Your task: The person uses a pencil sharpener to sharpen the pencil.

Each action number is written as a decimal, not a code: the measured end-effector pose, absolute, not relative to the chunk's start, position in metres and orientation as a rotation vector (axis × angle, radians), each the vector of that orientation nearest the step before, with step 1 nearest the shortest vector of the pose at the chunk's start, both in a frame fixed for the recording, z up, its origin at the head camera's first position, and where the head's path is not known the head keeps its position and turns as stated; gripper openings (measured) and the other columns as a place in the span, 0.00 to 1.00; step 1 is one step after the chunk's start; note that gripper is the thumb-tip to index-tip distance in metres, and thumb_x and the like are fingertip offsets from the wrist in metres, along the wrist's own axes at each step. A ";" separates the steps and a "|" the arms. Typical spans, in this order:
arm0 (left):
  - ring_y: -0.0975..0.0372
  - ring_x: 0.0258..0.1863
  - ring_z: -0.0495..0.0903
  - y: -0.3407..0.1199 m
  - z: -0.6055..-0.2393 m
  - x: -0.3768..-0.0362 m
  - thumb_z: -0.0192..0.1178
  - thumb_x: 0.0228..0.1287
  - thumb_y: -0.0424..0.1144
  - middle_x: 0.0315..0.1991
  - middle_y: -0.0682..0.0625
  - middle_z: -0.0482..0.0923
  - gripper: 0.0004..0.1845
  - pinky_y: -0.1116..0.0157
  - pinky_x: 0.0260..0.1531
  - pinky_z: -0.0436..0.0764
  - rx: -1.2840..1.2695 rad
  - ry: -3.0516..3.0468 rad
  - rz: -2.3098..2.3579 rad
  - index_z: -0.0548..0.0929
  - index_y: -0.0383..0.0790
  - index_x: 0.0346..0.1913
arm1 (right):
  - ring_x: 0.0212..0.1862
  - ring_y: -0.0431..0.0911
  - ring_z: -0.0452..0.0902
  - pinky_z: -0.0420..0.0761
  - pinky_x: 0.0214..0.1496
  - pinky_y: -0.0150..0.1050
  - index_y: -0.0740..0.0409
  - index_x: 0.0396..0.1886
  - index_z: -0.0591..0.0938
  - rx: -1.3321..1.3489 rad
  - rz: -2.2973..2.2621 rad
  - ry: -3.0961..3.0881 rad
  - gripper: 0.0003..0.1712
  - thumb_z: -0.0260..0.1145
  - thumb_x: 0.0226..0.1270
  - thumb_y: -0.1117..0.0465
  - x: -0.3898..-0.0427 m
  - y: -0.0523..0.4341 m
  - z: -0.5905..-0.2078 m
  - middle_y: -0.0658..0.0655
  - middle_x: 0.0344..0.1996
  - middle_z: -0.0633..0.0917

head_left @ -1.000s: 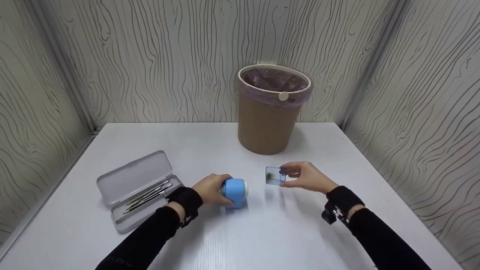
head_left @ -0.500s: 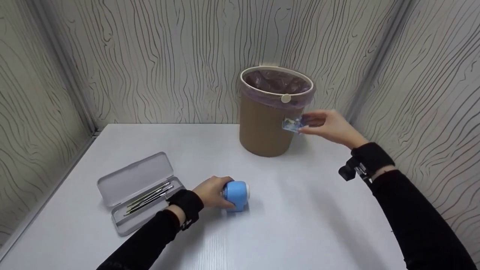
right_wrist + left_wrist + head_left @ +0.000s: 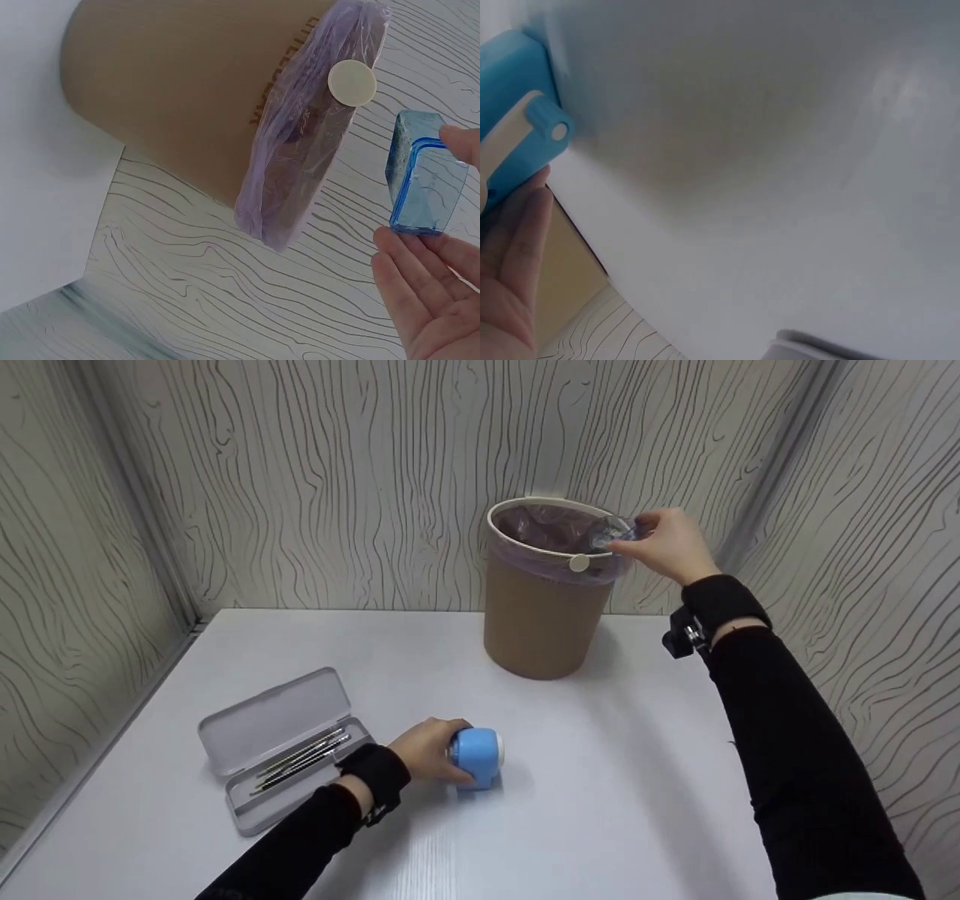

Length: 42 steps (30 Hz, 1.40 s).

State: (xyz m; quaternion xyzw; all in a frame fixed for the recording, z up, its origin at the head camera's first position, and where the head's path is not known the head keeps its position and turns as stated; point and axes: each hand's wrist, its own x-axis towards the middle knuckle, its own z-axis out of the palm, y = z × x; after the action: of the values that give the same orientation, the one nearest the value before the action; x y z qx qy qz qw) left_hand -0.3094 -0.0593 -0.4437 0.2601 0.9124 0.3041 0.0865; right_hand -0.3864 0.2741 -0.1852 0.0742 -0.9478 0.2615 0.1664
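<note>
My left hand (image 3: 429,750) grips a blue hand-crank pencil sharpener (image 3: 477,756) on the white table, thumb and fingers on opposite sides of its body. The left wrist view shows its white crank arm with a blue knob (image 3: 546,118). Up at the right of the waste bin (image 3: 536,622), my right hand (image 3: 667,544) pinches a small clear blue plastic shavings tray (image 3: 429,184) between thumb and fingertips. In the head view the tray overlaps the bin's right rim. Specks of shavings cling inside it. A purple plastic liner (image 3: 281,150) folds over the brown bin's rim.
A grey pencil case (image 3: 274,724) lies open at the left of the table (image 3: 570,825), with several pencils (image 3: 304,761) in it. Wood-grain patterned walls (image 3: 375,472) stand behind and on both sides. The bin stands at the table's back edge.
My right hand has carried the shavings tray from above the table, right of the sharpener, up and back to the bin's rim. My left hand has stayed on the sharpener.
</note>
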 end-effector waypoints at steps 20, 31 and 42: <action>0.53 0.56 0.85 -0.053 -0.446 -0.311 0.82 0.47 0.48 0.57 0.45 0.86 0.38 0.52 0.62 0.83 0.782 2.720 0.852 0.80 0.42 0.62 | 0.45 0.67 0.84 0.85 0.45 0.59 0.77 0.47 0.79 0.246 -0.261 -2.626 0.17 0.67 0.63 0.68 -0.434 0.252 -0.209 0.75 0.45 0.84; 0.53 0.58 0.84 -0.055 -0.444 -0.313 0.82 0.47 0.49 0.57 0.45 0.85 0.39 0.51 0.63 0.82 0.762 2.726 0.862 0.80 0.43 0.63 | 0.51 0.62 0.85 0.88 0.51 0.50 0.78 0.56 0.80 0.587 -0.704 -2.236 0.16 0.54 0.72 0.79 -0.445 0.240 -0.217 0.73 0.49 0.85; 0.53 0.57 0.85 -0.058 -0.445 -0.315 0.82 0.46 0.48 0.58 0.45 0.86 0.38 0.53 0.63 0.82 0.765 2.726 0.875 0.80 0.41 0.62 | 0.55 0.58 0.85 0.85 0.60 0.44 0.73 0.54 0.83 0.824 -0.986 -1.916 0.16 0.59 0.69 0.73 -0.457 0.236 -0.224 0.69 0.51 0.87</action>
State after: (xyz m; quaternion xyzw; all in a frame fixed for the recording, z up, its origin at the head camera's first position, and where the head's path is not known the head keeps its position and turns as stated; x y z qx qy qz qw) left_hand -0.3147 -0.0577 -0.4448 0.2571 0.9162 0.2941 0.0890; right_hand -0.4574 0.2360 -0.2244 0.3266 -0.7593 -0.3909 0.4051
